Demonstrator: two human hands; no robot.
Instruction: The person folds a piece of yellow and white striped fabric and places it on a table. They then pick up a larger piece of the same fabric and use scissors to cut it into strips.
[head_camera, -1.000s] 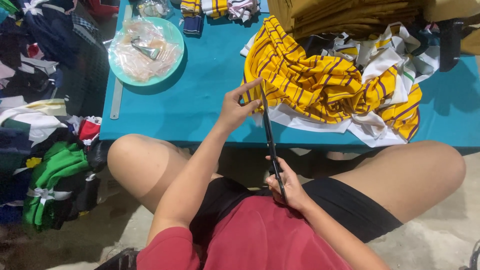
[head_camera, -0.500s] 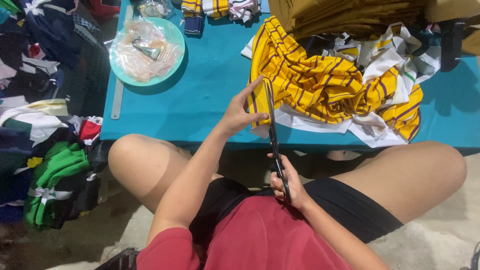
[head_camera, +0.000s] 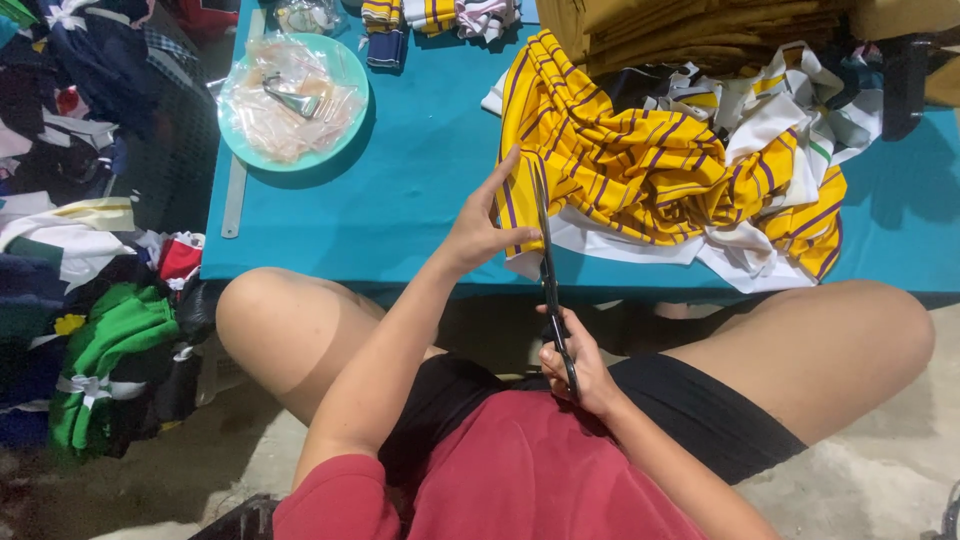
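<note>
Yellow striped cloth (head_camera: 640, 160) lies heaped on the teal table (head_camera: 420, 200); I see my left hand (head_camera: 485, 225) pinching its near edge, while my right hand (head_camera: 580, 370) grips closed around the scissors (head_camera: 548, 270), blades at that edge.

Lighting is bright and fairly even on the teal tabletop (head_camera: 420, 200), apparently from overhead. The plate (head_camera: 293, 100) casts a soft shadow at its lower right; the dark bag (head_camera: 905, 80) casts a darker one to the right. Mild glare on the clear plastic in the plate. Floor (head_camera: 880, 490) is dimmer, and the clothes pile (head_camera: 90, 300) at left falls into murk. Focus is sharp at centre, edges slightly soft. No obvious motion blur.
</note>
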